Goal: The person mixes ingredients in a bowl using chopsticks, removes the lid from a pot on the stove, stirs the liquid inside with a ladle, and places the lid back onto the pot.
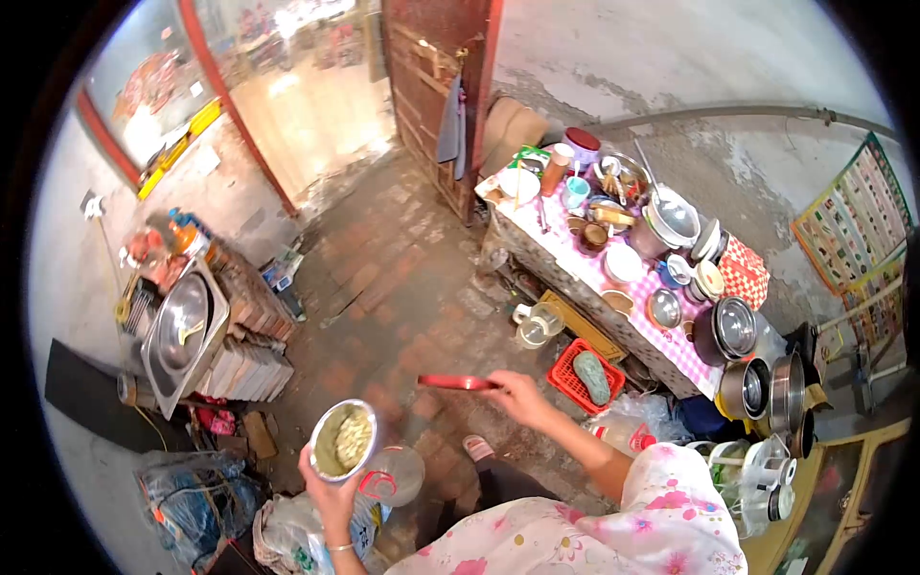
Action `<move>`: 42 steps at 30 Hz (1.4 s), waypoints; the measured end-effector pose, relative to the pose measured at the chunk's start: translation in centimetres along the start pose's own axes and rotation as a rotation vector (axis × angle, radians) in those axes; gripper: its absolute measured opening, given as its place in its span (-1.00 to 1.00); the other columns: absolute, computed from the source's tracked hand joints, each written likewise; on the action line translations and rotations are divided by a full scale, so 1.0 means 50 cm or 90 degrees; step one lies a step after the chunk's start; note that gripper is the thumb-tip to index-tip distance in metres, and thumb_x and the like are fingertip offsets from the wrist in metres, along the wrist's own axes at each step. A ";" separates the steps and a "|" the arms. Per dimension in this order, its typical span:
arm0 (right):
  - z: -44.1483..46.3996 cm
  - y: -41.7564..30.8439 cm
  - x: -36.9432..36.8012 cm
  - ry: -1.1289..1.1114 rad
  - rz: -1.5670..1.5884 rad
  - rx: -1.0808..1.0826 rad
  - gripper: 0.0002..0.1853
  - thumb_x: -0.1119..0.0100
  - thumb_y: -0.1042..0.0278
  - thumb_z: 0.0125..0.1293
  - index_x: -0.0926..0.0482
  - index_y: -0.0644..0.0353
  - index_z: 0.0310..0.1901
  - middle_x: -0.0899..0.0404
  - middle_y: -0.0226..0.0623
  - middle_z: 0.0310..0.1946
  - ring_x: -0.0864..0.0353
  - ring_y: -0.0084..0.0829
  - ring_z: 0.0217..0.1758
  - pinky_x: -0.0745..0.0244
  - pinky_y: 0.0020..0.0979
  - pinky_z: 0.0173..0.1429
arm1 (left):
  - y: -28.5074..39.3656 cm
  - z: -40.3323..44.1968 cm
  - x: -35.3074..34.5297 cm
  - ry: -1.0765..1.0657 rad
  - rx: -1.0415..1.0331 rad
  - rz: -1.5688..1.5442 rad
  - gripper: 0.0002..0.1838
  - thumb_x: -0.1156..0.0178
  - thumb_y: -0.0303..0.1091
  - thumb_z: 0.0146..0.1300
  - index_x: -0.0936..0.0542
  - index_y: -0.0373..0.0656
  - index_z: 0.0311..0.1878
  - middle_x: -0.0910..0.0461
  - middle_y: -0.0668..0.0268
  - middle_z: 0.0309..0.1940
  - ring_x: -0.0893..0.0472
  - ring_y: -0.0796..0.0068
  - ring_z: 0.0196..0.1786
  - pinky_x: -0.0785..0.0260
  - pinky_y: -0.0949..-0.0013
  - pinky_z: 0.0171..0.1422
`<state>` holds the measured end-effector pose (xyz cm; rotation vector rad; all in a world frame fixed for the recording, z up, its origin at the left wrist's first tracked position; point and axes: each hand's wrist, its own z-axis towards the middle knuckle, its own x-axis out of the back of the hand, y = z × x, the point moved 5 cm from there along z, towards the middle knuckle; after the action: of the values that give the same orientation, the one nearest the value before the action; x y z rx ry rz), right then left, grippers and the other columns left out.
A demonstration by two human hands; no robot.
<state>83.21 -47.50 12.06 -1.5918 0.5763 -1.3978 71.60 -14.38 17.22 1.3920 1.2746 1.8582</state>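
Observation:
My left hand point(333, 495) is wrapped around a metal bowl point(321, 448), tilted so its inside faces up. Pale, chopped-looking food point(353, 436) lies in the bowl. My right hand point(518, 400) grips one end of a thin, flat red object point(455, 381), held out over the floor and seen nearly edge-on, so its kind is unclear. The two hands are apart. Below and beside the bowl stands a large clear plastic container point(403, 476) with a red marking.
At right, a long table point(575, 259) bears pots, bowls and jars. Beside it on the floor sit a red basket point(560, 376) and a clear jug point(541, 326). A metal sink point(214, 331) on bricks stands left. A door point(422, 96) hangs open ahead; bags point(206, 498) lie lower left.

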 end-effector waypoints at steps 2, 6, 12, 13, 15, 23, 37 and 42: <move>0.017 0.018 0.085 0.037 0.269 -0.213 -0.70 -0.15 0.30 0.21 -0.48 0.28 -0.08 -0.55 -0.35 -0.41 -0.52 -0.54 -0.44 -0.44 -0.51 -0.36 | 0.067 0.055 -0.102 -0.056 -0.008 -0.036 -0.14 -0.45 -0.42 -0.31 -0.23 -0.25 0.15 -0.42 0.18 0.01 -0.43 0.34 0.07 -0.24 0.35 0.18; 0.047 0.029 0.199 0.066 0.481 -0.242 -0.65 -0.02 0.29 0.31 -0.44 0.31 0.06 -0.56 -0.39 -0.42 -0.51 -0.62 -0.52 -0.44 -0.58 -0.43 | 0.139 0.150 -0.266 -0.208 -0.170 0.024 -0.13 -0.48 -0.28 -0.25 -0.23 -0.24 0.16 -0.43 0.10 0.02 -0.48 0.27 0.05 -0.33 0.31 0.12; 0.130 0.051 0.251 -0.038 0.378 -0.277 -0.63 0.02 0.18 0.34 -0.47 0.23 0.06 -0.53 -0.42 -0.50 -0.44 -0.66 -0.58 -0.40 -0.59 -0.46 | 0.198 0.265 -0.449 -0.399 -0.134 0.024 -0.19 -0.45 -0.38 -0.30 -0.32 -0.25 0.13 -0.42 0.08 0.04 -0.42 0.13 0.10 -0.27 0.25 0.18; 0.145 0.071 0.249 -0.029 0.365 -0.301 -0.63 0.01 0.17 0.33 -0.49 0.22 0.04 -0.51 -0.43 -0.51 -0.43 -0.66 -0.58 -0.40 -0.59 -0.46 | 0.204 0.280 -0.472 -0.428 -0.184 0.028 -0.17 -0.45 -0.39 -0.31 -0.30 -0.24 0.14 -0.41 0.07 0.05 -0.41 0.12 0.11 -0.27 0.25 0.18; 0.180 0.093 0.263 0.003 0.347 -0.336 -0.63 0.01 0.16 0.33 -0.49 0.23 0.04 -0.51 -0.44 -0.52 -0.43 -0.66 -0.58 -0.40 -0.58 -0.46 | 0.224 0.323 -0.521 -0.477 -0.267 0.001 -0.14 -0.45 -0.38 -0.32 -0.27 -0.22 0.16 -0.38 0.06 0.07 -0.39 0.10 0.13 -0.26 0.25 0.19; 0.258 0.163 0.332 0.149 0.303 -0.463 -0.64 -0.01 0.18 0.31 -0.49 0.26 0.01 -0.47 -0.45 -0.60 -0.42 -0.69 -0.63 -0.38 -0.62 -0.55 | 0.296 0.466 -0.685 -0.606 -0.361 -0.003 -0.14 -0.47 -0.26 -0.29 -0.29 -0.20 0.16 -0.39 0.10 0.08 -0.39 0.14 0.14 -0.25 0.25 0.20; 0.307 0.466 0.428 0.473 0.526 -0.599 -0.59 0.05 0.15 0.34 -0.39 0.20 0.12 -0.49 -0.37 -0.36 -0.52 -0.56 -0.48 -0.62 -0.41 -0.42 | 0.357 0.597 -1.127 -0.879 -0.433 -0.076 -0.18 -0.41 -0.32 -0.22 -0.22 -0.26 0.15 -0.31 0.01 0.10 -0.30 0.01 0.19 -0.13 0.15 0.29; 0.357 0.553 0.426 0.553 0.610 -0.612 -0.61 0.07 0.16 0.35 -0.40 0.20 0.10 -0.49 -0.37 -0.37 -0.49 -0.59 -0.54 -0.63 -0.41 -0.40 | 0.330 0.655 -1.256 -0.922 -0.494 -0.040 -0.23 -0.37 -0.26 -0.17 -0.24 -0.27 0.13 -0.30 0.01 0.11 -0.30 0.01 0.19 -0.13 0.15 0.28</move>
<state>111.33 -72.32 0.54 -0.9055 2.4168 -0.9767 126.84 -59.82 4.02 1.5565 -0.1365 0.6521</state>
